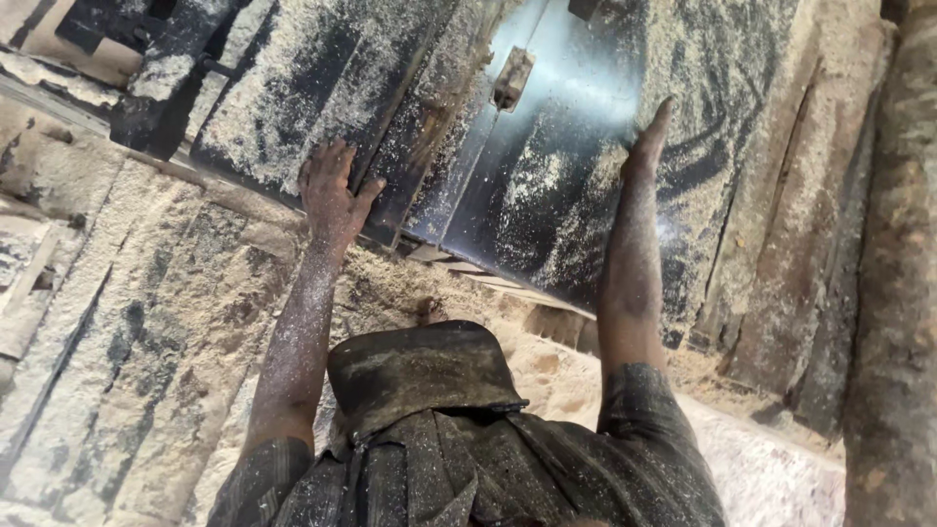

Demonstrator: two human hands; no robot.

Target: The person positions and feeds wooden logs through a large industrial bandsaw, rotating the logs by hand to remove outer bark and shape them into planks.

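Both hands press flat on a dark, sawdust-dusted metal machine plate [547,185]: left hand [332,195] with fingers spread at its near edge, right hand [644,146] extended, fingers together, farther up the plate.

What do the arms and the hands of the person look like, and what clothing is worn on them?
Both arms are bare below short, dark sleeves with a faint check pattern, worn and dusty. No gloves, watch or rings are visible. Pale sawdust speckles the forearms, the left hand and the right hand. The dark shirt is dusted too.
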